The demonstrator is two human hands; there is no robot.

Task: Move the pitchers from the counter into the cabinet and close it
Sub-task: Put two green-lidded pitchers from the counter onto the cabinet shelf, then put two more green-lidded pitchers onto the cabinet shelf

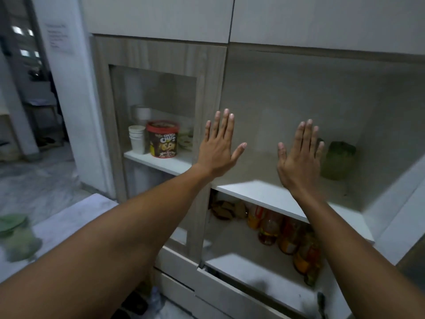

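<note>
Your left hand (pixel 217 147) is raised flat, fingers straight and close together with the thumb spread out, gripping nothing; it sits over the right edge of the wood-framed glass door (pixel 158 125). Whether the palm touches the frame cannot be told. Your right hand (pixel 299 157) is likewise flat and empty, fingers together and pointing up, held in front of the open cabinet compartment (pixel 299 100). Both forearms are bare and extended forward.

One green pitcher (pixel 338 161) stands upright on the upper white shelf (pixel 264 192) inside that open compartment, toward the back right, just beyond your right hand and partly hidden by it. A second green pitcher (pixel 17 236) with a pale green lid stands on the white counter (pixel 69 217) at the lower left, well apart from both hands; it is blurred.

Behind the glass door, on a white shelf, stand a stack of white paper cups (pixel 137 139), a red-lidded Choco Chips tub (pixel 162 139) just beside it, and a pale container behind them that is too dim to identify. On the lower level of the open compartment stand several bottles (pixel 285 233) with orange and amber contents, with some brownish items to their left that are not clear. White drawer fronts (pixel 207 279) run below the cabinet. A doorway (pixel 27 93) opens at far left
</note>
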